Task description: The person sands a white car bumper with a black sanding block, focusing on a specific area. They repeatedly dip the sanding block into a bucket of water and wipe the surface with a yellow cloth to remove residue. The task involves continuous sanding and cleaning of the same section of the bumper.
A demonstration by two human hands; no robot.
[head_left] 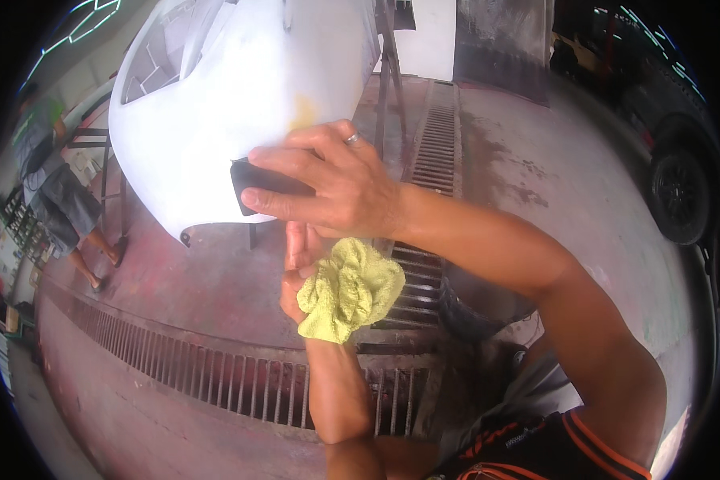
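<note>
A large white car bumper fills the upper middle, with a yellowish patch near its right side. My right hand, a ring on one finger, grips a dark rectangular sanding block and holds it at the bumper's lower edge. Just below, my left hand holds a crumpled yellow-green cloth, which covers most of the palm. Its fingers point up toward the bumper's edge; whether they touch it is hidden behind the right hand.
Metal floor grates run across the reddish-stained concrete. A dark bucket stands under my right forearm. At the left, another person stands by a metal stand. A dark vehicle's wheel is at the right.
</note>
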